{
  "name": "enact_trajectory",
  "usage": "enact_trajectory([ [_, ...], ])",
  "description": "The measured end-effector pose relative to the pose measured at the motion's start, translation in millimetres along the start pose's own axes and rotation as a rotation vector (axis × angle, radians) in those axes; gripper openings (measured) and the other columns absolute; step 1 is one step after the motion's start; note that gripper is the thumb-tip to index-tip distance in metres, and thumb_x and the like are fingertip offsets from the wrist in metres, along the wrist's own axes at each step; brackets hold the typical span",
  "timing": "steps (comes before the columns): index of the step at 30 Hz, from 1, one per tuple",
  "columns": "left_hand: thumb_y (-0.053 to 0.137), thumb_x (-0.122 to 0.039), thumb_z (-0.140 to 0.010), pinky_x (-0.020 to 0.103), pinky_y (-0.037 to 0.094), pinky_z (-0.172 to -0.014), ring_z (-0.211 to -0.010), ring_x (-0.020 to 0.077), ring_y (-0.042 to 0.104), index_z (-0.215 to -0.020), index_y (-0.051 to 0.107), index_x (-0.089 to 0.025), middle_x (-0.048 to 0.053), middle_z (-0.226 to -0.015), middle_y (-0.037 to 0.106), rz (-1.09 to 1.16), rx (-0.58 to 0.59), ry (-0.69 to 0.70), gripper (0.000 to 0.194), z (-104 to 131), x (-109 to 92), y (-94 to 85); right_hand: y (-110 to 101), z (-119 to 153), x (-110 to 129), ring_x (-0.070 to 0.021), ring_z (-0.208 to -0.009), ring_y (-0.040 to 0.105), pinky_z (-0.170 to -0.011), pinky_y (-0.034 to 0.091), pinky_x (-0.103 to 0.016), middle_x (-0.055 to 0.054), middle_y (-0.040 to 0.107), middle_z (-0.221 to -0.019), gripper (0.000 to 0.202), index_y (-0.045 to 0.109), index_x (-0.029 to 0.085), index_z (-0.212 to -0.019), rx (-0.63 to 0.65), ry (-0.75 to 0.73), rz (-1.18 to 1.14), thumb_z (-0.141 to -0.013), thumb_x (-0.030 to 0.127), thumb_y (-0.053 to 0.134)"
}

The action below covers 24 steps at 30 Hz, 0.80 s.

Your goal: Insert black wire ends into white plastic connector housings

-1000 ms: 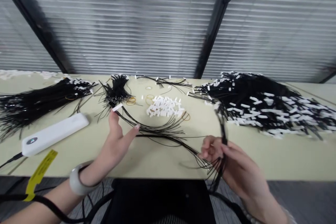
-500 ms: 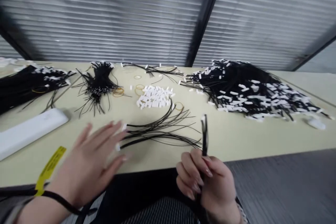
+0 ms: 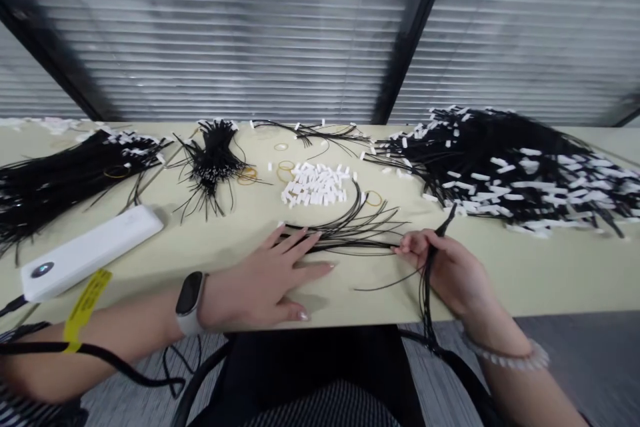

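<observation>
My left hand (image 3: 273,273) lies palm down with its fingers spread. Its fingertips rest on the left end of a fan of thin black wires (image 3: 345,233) spread over the table, covering their white connectors there in part. Between the thumb and fingers of my right hand (image 3: 450,267) is a bundle of black wires (image 3: 427,280), its lower ends hanging past the table edge. The fingertips of that hand are at the right end of the fanned wires, and whether they pinch one is too small to tell. Beyond the fan sits a heap of small white connectors (image 3: 317,185).
A large pile of black wires (image 3: 480,153) with white connectors spreads at the right. More wires (image 3: 85,160) lie far left, beside a bound wire bundle (image 3: 213,153). A white power bank (image 3: 95,250) is near my left forearm. Rubber bands (image 3: 247,175) lie about. Blinds stand behind.
My left hand has come down onto the left end of the fanned wires. My right hand has lowered and tilted its wire bundle, reaching the fan's right end. The view has shifted left.
</observation>
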<state>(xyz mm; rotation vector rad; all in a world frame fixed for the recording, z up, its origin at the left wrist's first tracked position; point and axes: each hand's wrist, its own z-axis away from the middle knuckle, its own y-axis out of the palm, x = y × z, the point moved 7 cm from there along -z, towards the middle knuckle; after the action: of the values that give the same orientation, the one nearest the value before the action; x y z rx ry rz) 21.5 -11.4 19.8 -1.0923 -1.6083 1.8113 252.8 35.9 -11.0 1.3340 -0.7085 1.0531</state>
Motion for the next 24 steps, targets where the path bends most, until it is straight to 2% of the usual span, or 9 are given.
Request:
enact_trajectory([
  [3, 0.049, -0.055, -0.077, 0.057, 0.002, -0.104, -0.135, 0.0361, 0.013, -0.138, 0.027, -0.031, 0.011, -0.149, 0.018, -0.016, -0.024, 0.068, 0.069, -5.9, -2.4, -2.2, -2.3, -1.7, 17.6, -0.0153, -0.071, 0.052, -0.069, 0.045, -0.03, -0.004, 0.053, -0.073, 0.024, 0.054, 0.017, -0.057, -0.003, -0.027, 0.063, -0.076, 0.031, 0.054],
  [6, 0.05, -0.058, -0.075, 0.056, 0.0, -0.104, -0.134, 0.0358, 0.014, -0.137, 0.029, -0.033, 0.008, -0.149, 0.019, -0.066, -0.067, 0.122, 0.07, -13.1, -8.2, -3.7, 6.2, 7.8, 49.5, -0.0149, -0.064, 0.052, -0.061, 0.044, -0.031, -0.005, 0.054, -0.071, 0.023, 0.055, 0.017, -0.058, 0.021, -0.089, 0.112, -0.074, 0.034, 0.056],
  [8, 0.051, -0.056, -0.076, 0.054, -0.001, -0.104, -0.135, 0.0341, 0.015, -0.137, 0.027, -0.034, 0.006, -0.149, 0.02, -0.106, -0.095, 0.128, 0.069, -19.4, -10.5, -4.1, 20.9, 12.9, 76.4, -0.015, -0.061, 0.052, -0.057, 0.043, -0.03, -0.004, 0.052, -0.062, 0.023, 0.057, 0.017, -0.058, 0.06, -0.18, 0.14, -0.072, 0.035, 0.059],
  [10, 0.051, -0.055, -0.077, 0.052, 0.0, -0.104, -0.135, 0.0332, 0.014, -0.138, 0.026, -0.033, 0.006, -0.149, 0.019, -0.131, -0.104, 0.132, 0.07, -25.5, -11.6, -3.0, 45.4, 12.6, 104.1, -0.0137, -0.058, 0.052, -0.052, 0.041, -0.029, -0.004, 0.051, -0.06, 0.021, 0.059, 0.016, -0.062, 0.157, -0.383, 0.237, -0.076, 0.032, 0.057],
  [12, 0.05, -0.054, -0.077, 0.052, 0.001, -0.104, -0.135, 0.0332, 0.013, -0.138, 0.026, -0.031, 0.006, -0.149, 0.018, -0.131, -0.098, 0.142, 0.069, -29.5, -12.0, -1.5, 66.4, 0.6, 115.5, -0.0148, -0.059, 0.054, -0.054, 0.04, -0.03, -0.003, 0.052, -0.059, 0.019, 0.059, 0.016, -0.064, 0.208, -0.516, 0.307, -0.079, 0.028, 0.054],
  [16, 0.052, -0.049, -0.078, 0.053, 0.004, -0.104, -0.134, 0.0351, 0.015, -0.138, 0.028, -0.028, 0.009, -0.149, 0.02, -0.084, -0.104, 0.124, 0.067, -29.8, -9.2, -2.4, 77.4, -46.4, 98.3, -0.0131, -0.058, 0.053, -0.058, 0.04, -0.03, -0.002, 0.054, -0.062, 0.015, 0.056, 0.016, -0.066, 0.166, -0.572, 0.274, -0.078, 0.022, 0.049],
  [20, 0.052, -0.045, -0.079, 0.054, 0.001, -0.104, -0.135, 0.0351, 0.012, -0.138, 0.027, -0.026, 0.01, -0.149, 0.017, 0.003, -0.072, 0.1, 0.067, -27.9, -4.1, 1.0, 53.5, -72.8, 78.6, -0.012, -0.058, 0.053, -0.058, 0.042, -0.029, 0.0, 0.052, -0.065, 0.016, 0.054, 0.017, -0.068, 0.007, -0.555, 0.206, -0.079, 0.022, 0.045],
  [22, 0.054, -0.04, -0.079, 0.055, 0.0, -0.104, -0.134, 0.0354, 0.013, -0.135, 0.033, -0.027, 0.011, -0.148, 0.02, 0.138, -0.074, 0.085, 0.062, -28.3, -0.2, 1.6, 39.2, -73.8, 79.5, -0.0117, -0.059, 0.053, -0.057, 0.042, -0.028, 0.0, 0.051, -0.065, 0.015, 0.053, 0.017, -0.066, -0.069, -0.574, 0.186, -0.078, 0.019, 0.045],
  [24, 0.056, -0.028, -0.078, 0.053, 0.008, -0.105, -0.13, 0.033, 0.026, -0.125, 0.046, -0.026, 0.011, -0.14, 0.036, 0.48, -0.145, 0.034, 0.048, -28.3, 6.0, -5.8, 29.7, -72.3, 84.1, -0.0113, -0.061, 0.053, -0.057, 0.042, -0.028, 0.0, 0.051, -0.065, 0.014, 0.052, 0.017, -0.066, -0.113, -0.594, 0.172, -0.077, 0.016, 0.044],
])
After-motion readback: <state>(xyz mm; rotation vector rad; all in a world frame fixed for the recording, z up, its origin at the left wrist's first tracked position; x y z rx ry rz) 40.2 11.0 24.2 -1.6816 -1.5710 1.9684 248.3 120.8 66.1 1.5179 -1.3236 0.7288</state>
